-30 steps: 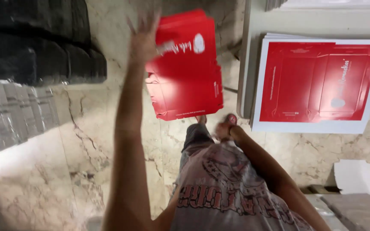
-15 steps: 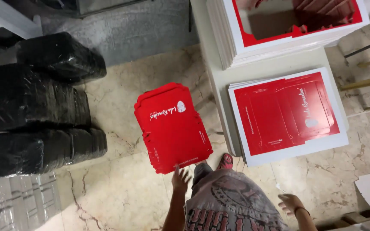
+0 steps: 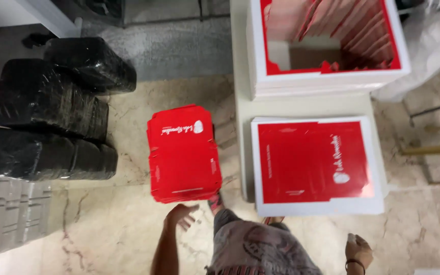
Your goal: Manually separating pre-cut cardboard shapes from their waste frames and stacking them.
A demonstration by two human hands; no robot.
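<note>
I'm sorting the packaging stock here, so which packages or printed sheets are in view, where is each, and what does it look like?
Stack of red die-cut box blanks: on the marble floor, just beyond the left hand; white logo mark.
Printed sheets: low table, near end; red rectangle, white border.
Punched-out sheets: table's far end; white and red frame, middle cut away.
Black-wrapped bundles: floor, left; glossy film.
Right hand: empty, beside the table.

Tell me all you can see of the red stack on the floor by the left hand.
The red stack is a pile of flat, die-cut cardboard box blanks, glossy red with small white print and a white emblem near its far edge. Notched edges line up roughly, sheets slightly fanned at the sides. It lies flat on the marble floor, left of the white table. The left hand is open just short of its near edge, not touching it.
</note>
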